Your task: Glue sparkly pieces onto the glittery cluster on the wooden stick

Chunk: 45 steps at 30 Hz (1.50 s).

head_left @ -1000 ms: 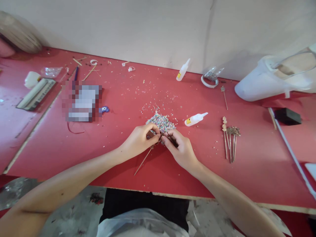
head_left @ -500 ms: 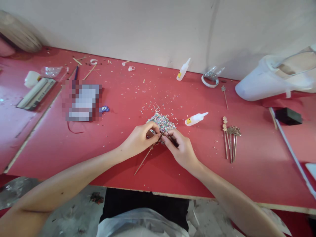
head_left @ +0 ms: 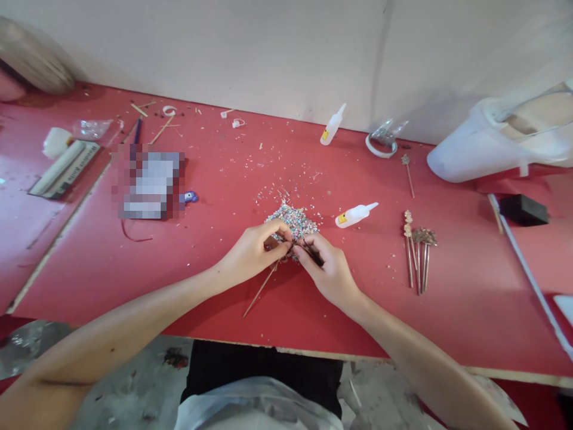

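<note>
two hands work at one pile of coloured chips (head_left: pixel 293 220). the left hand (head_left: pixel 262 248) pinches one thin stick (head_left: pixel 259 291), its shaft slanting toward the table's near edge; the right hand (head_left: pixel 329 266) curls its fingertips close by, but i cannot tell what they grip. two white bottles (head_left: pixel 357 215) sit beyond, one nearer.

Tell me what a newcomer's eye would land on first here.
Probably the bright multicoloured heap, mid-picture on the red tabletop, where the left hand and right hand meet over its near side, pinching a small dark item. After that, likely the large white container at the upper right, then a yellow-labelled bottle just right of the heap.
</note>
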Motion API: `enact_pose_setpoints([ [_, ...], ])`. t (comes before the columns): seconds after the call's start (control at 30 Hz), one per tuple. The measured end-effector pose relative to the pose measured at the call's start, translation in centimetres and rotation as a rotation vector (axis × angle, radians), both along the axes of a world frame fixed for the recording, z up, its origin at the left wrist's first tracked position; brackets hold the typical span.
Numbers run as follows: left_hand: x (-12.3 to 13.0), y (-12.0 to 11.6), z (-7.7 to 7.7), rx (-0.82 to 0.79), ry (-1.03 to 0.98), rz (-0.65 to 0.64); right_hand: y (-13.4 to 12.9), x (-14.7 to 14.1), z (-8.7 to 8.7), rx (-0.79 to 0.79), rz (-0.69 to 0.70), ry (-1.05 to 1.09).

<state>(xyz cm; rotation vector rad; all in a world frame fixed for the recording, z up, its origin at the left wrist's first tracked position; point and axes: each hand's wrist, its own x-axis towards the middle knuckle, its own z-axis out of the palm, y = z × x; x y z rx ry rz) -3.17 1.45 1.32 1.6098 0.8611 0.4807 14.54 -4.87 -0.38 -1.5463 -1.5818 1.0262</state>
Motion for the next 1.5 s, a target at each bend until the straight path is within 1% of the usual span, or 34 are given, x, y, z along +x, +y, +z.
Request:
enact_pose_setpoints([
  [0.3,0.1,0.0,-0.5,-0.067,-0.032,0.034,0.0,0.0,-0.1,0.005,-0.008,0.011],
  [0.47,0.2,0.2,-0.7,-0.202,-0.115,0.092,0.2,0.2,-0.3,-0.016,-0.03,0.055],
  [0.57,0.1,0.3,-0.8,-0.277,-0.152,0.056,0.3,0.4,-0.3,-0.022,-0.03,0.075],
  [0.67,0.1,0.3,-0.9,-0.301,-0.173,0.025,0.4,0.5,-0.4,-0.019,-0.028,0.083],
  [0.77,0.0,0.2,-1.0,-0.308,-0.188,0.013,0.5,0.5,-0.5,-0.01,-0.033,0.098],
  [0.93,0.1,0.1,-1.1,-0.381,-0.211,0.016,0.5,0.4,-0.5,-0.014,-0.031,0.119],
  [1.17,0.2,0.0,-1.1,-0.381,-0.229,0.011,0.2,0.4,-0.5,-0.016,-0.02,0.113],
  [1.33,0.3,-0.2,-0.8,-0.354,-0.201,0.002,0.1,0.4,-0.4,0.005,-0.018,0.112],
  [1.5,0.4,-0.4,-0.6,-0.301,-0.151,0.03,0.1,0.4,-0.4,0.026,-0.012,0.08],
])
